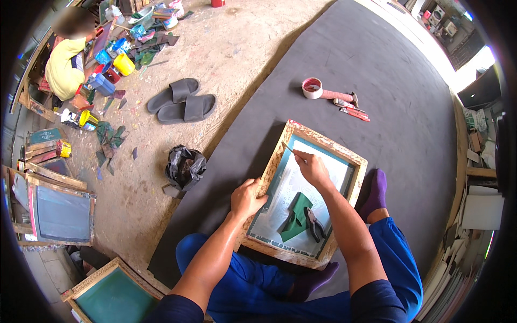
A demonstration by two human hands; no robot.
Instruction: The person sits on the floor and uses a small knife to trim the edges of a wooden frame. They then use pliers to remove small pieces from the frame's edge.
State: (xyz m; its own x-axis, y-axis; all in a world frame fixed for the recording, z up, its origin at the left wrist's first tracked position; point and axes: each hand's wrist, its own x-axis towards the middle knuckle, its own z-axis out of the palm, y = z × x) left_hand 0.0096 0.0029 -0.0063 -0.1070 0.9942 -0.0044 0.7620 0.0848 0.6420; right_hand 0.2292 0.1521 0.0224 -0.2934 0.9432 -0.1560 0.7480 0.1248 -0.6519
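Observation:
A wooden screen frame, its mesh edged in blue-green, lies tilted across my lap on the dark mat. My left hand is closed around its left bar. Inside the frame near its upper left corner, my right hand pinches a thin, dark, stick-like tool; its exact kind is too small to tell. A piece of green cloth rests on the mesh below my right hand. Pliers with dark handles lie against the cloth, near my right forearm.
Beyond the frame on the dark mat are a tape roll, a hammer and red cutters. To the left are a black bag, sandals, more frames and paint pots. Another person sits far left.

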